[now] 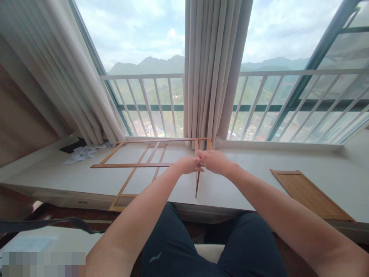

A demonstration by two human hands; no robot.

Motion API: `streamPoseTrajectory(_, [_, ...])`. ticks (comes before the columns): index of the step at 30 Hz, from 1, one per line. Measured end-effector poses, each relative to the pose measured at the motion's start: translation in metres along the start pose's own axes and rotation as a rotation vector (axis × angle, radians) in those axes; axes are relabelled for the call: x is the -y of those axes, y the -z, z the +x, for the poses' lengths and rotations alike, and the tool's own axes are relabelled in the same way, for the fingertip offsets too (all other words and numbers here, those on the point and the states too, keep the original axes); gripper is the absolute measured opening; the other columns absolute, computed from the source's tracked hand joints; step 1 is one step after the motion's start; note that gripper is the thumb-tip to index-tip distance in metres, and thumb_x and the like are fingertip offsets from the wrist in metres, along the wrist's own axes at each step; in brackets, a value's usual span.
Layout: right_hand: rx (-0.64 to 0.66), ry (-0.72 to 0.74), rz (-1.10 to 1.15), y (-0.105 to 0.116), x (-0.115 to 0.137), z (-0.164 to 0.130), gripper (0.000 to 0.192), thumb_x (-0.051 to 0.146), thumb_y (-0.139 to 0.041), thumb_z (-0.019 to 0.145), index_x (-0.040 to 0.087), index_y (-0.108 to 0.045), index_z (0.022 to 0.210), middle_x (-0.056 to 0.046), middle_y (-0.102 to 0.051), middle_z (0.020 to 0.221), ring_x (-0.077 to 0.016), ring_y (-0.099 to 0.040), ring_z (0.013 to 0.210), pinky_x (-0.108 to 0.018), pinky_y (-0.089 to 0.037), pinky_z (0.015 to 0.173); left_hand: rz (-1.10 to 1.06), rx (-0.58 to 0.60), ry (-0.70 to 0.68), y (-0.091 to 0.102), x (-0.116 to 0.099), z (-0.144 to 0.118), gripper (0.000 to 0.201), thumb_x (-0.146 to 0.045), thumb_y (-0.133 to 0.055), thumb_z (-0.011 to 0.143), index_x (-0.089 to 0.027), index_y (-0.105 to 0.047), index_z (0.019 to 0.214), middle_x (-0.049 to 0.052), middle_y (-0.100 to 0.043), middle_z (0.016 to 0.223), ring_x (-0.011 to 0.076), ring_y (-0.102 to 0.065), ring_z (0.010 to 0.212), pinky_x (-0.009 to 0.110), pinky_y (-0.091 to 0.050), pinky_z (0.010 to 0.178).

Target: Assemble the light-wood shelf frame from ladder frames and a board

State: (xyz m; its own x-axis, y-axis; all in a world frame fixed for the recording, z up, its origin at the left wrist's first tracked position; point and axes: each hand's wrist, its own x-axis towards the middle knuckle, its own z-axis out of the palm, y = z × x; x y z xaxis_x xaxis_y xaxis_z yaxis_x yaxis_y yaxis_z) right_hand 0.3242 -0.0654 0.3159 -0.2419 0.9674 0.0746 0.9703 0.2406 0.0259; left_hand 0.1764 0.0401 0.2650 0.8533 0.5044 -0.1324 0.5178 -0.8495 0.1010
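- Two hands met over the right side of a thin wooden frame (135,164) lying on the white tabletop (236,184).
- The left hand (188,164) was closed, pinching where a loose strip (197,184) crossed the frame's bar; the fingertips were hidden, so how firm the hold was could not be told.
- The right hand (215,161) touched the left one, curled shut on the same joint from the far side.
- The strip ran from under both hands towards the body, its near end free above the tabletop edge.
- The frame spread away to the left of the left hand, its far corner near crumpled paper (83,152).
- A flat wooden panel (309,194) lay well to the right of the right hand, apart from the frame.
- A curtain (215,73) hung just beyond the hands, its hem touching the frame's far rail.
- Judged from this, the joint would seat best with both hands pressing straight together, the strip kept square to the bar, and no twist on such thin wood, which looked easy to snap.
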Motion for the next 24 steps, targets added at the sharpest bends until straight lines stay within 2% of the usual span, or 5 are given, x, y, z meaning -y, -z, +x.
streamPoseTrajectory(7, [0.040,0.040,0.019,0.004,0.002,-0.003,0.024,0.017,-0.052,0.093,0.016,-0.052,0.117,-0.017,-0.069,0.111,-0.0270,-0.067,0.089,-0.029,-0.041,0.063,-0.006,0.013,0.007,0.000,0.000,-0.001,0.050,-0.063,-0.054,0.091,-0.025,-0.065,0.121,0.009,-0.075,0.102,0.0290,-0.071,0.092,0.035,-0.053,0.077])
streamPoseTrajectory(11, [-0.009,-0.021,0.175,0.000,-0.003,-0.001,0.024,0.017,-0.047,0.093,0.017,-0.050,0.117,-0.013,-0.069,0.099,-0.0234,-0.062,0.076,-0.029,-0.035,0.058,0.004,0.005,0.043,0.000,-0.001,-0.002,0.062,-0.067,-0.055,0.089,-0.025,-0.055,0.135,0.011,-0.075,0.105,0.0307,-0.070,0.096,0.036,-0.054,0.080])
streamPoseTrajectory(14, [-0.065,-0.088,0.333,-0.003,-0.004,0.001,0.024,0.018,-0.042,0.094,0.019,-0.050,0.117,-0.009,-0.069,0.090,-0.0209,-0.057,0.070,-0.028,-0.032,0.057,0.024,0.009,0.038,0.000,-0.001,-0.002,0.067,-0.069,-0.053,0.089,-0.022,-0.052,0.137,0.013,-0.074,0.105,0.0321,-0.071,0.096,0.037,-0.053,0.079])
streamPoseTrajectory(19, [-0.114,-0.082,0.544,-0.007,-0.005,0.005,0.018,0.019,-0.041,0.093,0.020,-0.056,0.103,-0.004,-0.064,0.076,-0.0178,-0.053,0.066,-0.027,-0.031,0.058,0.049,0.015,0.034,0.001,-0.003,-0.002,0.060,-0.068,-0.052,0.090,-0.021,-0.061,0.126,0.013,-0.074,0.102,0.0306,-0.071,0.094,0.035,-0.053,0.078])
streamPoseTrajectory(24, [-0.040,-0.040,0.926,-0.016,-0.010,0.010,0.010,0.019,-0.047,0.086,0.019,-0.057,0.087,0.000,-0.062,0.062,-0.0147,-0.055,0.061,-0.025,-0.038,0.059,0.021,0.034,0.002,0.004,-0.004,-0.003,0.047,-0.064,-0.051,0.092,-0.026,-0.071,0.110,0.008,-0.075,0.101,0.0271,-0.071,0.093,0.032,-0.053,0.077])
